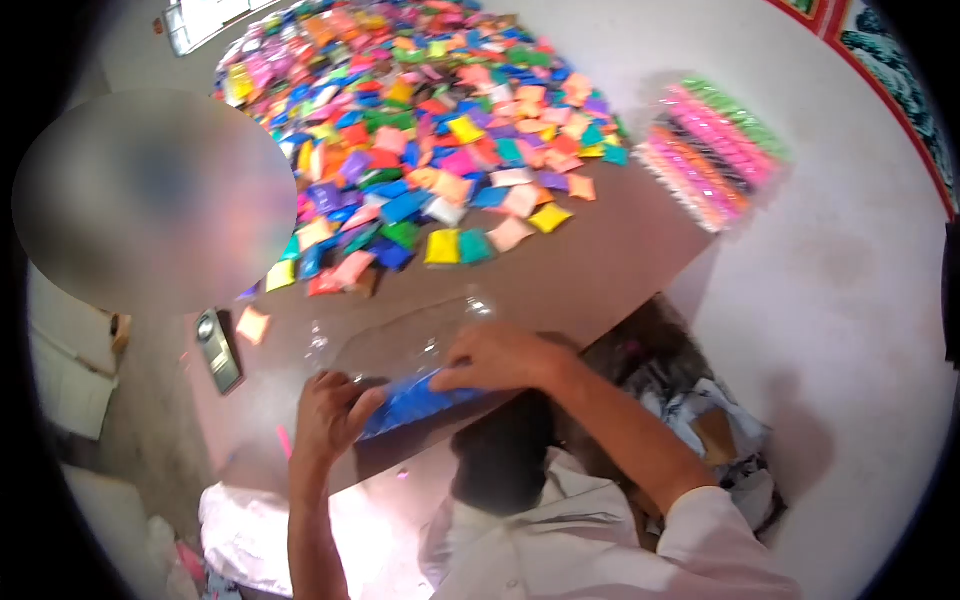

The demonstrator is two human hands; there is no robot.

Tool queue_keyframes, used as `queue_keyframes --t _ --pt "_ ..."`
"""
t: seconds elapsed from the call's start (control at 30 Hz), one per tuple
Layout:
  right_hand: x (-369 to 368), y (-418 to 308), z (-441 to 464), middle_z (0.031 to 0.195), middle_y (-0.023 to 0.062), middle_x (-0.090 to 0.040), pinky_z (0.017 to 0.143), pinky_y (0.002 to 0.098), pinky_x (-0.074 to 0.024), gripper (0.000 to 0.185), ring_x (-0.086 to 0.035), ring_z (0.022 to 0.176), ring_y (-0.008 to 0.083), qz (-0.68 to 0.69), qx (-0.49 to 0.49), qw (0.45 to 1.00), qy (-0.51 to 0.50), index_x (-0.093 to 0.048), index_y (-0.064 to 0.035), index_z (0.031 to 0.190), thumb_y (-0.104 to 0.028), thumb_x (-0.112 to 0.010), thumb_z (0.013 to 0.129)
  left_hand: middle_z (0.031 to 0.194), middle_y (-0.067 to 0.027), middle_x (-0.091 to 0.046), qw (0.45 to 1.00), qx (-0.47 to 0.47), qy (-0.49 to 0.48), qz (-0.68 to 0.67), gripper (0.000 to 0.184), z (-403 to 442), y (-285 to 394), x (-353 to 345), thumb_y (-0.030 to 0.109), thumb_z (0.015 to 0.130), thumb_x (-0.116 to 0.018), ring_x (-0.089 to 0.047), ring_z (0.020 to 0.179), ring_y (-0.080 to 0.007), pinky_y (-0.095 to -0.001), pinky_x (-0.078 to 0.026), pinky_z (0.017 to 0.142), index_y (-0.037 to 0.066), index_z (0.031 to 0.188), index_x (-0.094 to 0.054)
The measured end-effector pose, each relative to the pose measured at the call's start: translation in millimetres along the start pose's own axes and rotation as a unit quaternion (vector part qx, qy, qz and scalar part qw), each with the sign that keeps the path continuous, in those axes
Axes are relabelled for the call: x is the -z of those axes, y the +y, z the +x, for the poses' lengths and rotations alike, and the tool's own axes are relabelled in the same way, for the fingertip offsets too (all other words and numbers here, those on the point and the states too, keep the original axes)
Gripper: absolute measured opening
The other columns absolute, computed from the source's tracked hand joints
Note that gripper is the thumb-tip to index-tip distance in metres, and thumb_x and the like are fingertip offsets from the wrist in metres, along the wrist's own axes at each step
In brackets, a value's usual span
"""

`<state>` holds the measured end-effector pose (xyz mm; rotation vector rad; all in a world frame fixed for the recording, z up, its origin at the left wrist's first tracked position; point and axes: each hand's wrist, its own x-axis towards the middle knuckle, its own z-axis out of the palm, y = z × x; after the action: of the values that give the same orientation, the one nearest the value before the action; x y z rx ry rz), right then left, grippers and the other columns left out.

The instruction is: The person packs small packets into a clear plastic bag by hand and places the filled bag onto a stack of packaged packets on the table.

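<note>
A clear plastic bag [385, 335] lies at the table's front edge, its transparent part stretching away from me over the tabletop. Along its near side is something blue [412, 404], which looks like small blue packets; blur hides the detail. My left hand [335, 412] grips the bag's left side, fingers curled and thumb against the blue part. At the right side, my right hand [495, 357] pinches the bag just above the blue, palm down. Both hands touch the bag, and their fingertips are partly hidden.
A large heap of colourful small packets [430, 130] covers the far part of the brown table [560, 290]. A phone [217, 350] and a peach packet [253, 325] lie at the left. Bundled bright packs [712, 150] stand at the right edge, above a box of scraps [700, 420].
</note>
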<state>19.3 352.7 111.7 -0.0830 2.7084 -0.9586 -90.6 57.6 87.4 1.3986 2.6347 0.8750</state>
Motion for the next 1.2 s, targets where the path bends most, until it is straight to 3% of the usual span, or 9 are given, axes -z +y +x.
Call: queue_keyframes --t 0.13,0.33,0.53,0.7,0.77,0.9,0.97,1.07,1.2 --pt "8.8 -4.2 8.1 0.106 0.0183 -0.077 0.093 0.0454 -0.055 0.05 -0.072 0.102 0.0355 0.016 -0.002 1.0 0.023 -0.083 -0.0092 0.105 -0.057 -0.073 0.092 0.067 -0.0203 -0.066 0.997 0.065 -0.046 -0.011 0.053 22.0 1.7 10.0 0.048 0.096 -0.073 -0.066 0.067 -0.0406 -0.051 -0.051 0.069 0.001 0.072 -0.075" --pt "11.7 0.6 24.0 0.1 0.017 -0.077 0.091 0.0474 -0.055 0.047 -0.073 0.101 0.0361 -0.042 -0.013 0.996 0.076 -0.081 -0.0086 0.1 -0.055 -0.073 0.094 0.072 -0.0208 -0.07 0.989 0.136 -0.033 0.047 0.055 45.4 -3.7 9.4 0.054 0.093 -0.074 -0.069 0.071 -0.0417 -0.0508 -0.053 0.069 0.002 0.076 -0.077" --pt "1.5 -6.4 32.2 0.099 0.017 -0.076 0.09 0.0517 -0.0546 0.046 -0.072 0.101 0.0374 -0.108 0.042 0.983 0.146 -0.08 -0.0093 0.101 -0.054 -0.073 0.093 0.072 -0.017 -0.07 0.992 0.076 0.018 0.098 0.048 59.5 -17.6 2.7 0.046 0.093 -0.08 -0.069 0.069 -0.0379 -0.047 -0.052 0.064 0.002 0.074 -0.075" --pt "-5.4 -2.4 25.6 0.113 0.0161 -0.073 0.101 0.0535 -0.0493 0.05 -0.069 0.112 0.0354 -0.117 0.021 0.982 0.15 -0.082 -0.0122 0.107 -0.059 -0.071 0.093 0.075 -0.0159 -0.071 0.988 0.071 0.045 0.126 0.043 74.1 -28.8 1.0 0.04 0.092 -0.081 -0.069 0.069 -0.0365 -0.0458 -0.052 0.063 0.002 0.075 -0.075" --pt "-8.0 2.7 28.8 0.111 0.0156 -0.073 0.101 0.0527 -0.0493 0.051 -0.069 0.112 0.0354 -0.108 0.022 0.982 0.151 -0.082 -0.0118 0.106 -0.06 -0.072 0.092 0.074 -0.0155 -0.071 0.991 0.07 0.094 0.066 0.041 78.8 -32.6 1.7 0.036 0.093 -0.081 -0.067 0.067 -0.0347 -0.0439 -0.051 0.062 0.0 0.075 -0.073" --pt "-8.0 12.2 37.8 0.109 0.015 -0.071 0.099 0.0516 -0.0489 0.052 -0.068 0.11 0.0351 -0.101 0.02 0.984 0.148 -0.082 -0.0113 0.104 -0.06 -0.076 0.089 0.074 -0.0155 -0.068 0.986 0.13 0.057 -0.091 0.041 77.2 -25.2 16.2 0.032 0.093 -0.081 -0.064 0.063 -0.032 -0.0426 -0.049 0.06 -0.002 0.073 -0.068" --pt "-6.6 13.3 42.1 0.108 0.0147 -0.071 0.098 0.0517 -0.0483 0.052 -0.068 0.111 0.0351 -0.089 0.012 0.986 0.14 -0.082 -0.0112 0.106 -0.06 -0.077 0.088 0.073 -0.0136 -0.065 0.987 0.078 0.088 -0.107 0.039 65.4 -22.2 13.2 0.027 0.091 -0.083 -0.061 0.062 -0.0291 -0.0422 -0.047 0.059 -0.002 0.071 -0.066" --pt "-11.7 16.9 47.9 0.111 0.0142 -0.071 0.099 0.0522 -0.0469 0.053 -0.066 0.114 0.0351 -0.076 0.008 0.986 0.15 -0.08 -0.0115 0.11 -0.059 -0.079 0.087 0.072 -0.0122 -0.064 0.994 0.076 0.074 0.029 0.037 54.0 -26.7 -0.3 0.024 0.089 -0.085 -0.061 0.062 -0.0287 -0.0405 -0.049 0.06 -0.002 0.071 -0.066" --pt "-21.6 24.2 55.1 0.12 0.0094 -0.068 0.103 0.0501 -0.0466 0.062 -0.061 0.121 0.0314 -0.125 0.051 0.957 0.255 -0.076 -0.0126 0.124 -0.059 -0.083 0.083 0.095 -0.0138 -0.07 0.991 0.103 0.082 0.001 0.029 60.4 -29.1 -10.2 0.027 0.089 -0.085 -0.068 0.079 -0.0305 -0.0399 -0.056 0.073 0.001 0.087 -0.072"
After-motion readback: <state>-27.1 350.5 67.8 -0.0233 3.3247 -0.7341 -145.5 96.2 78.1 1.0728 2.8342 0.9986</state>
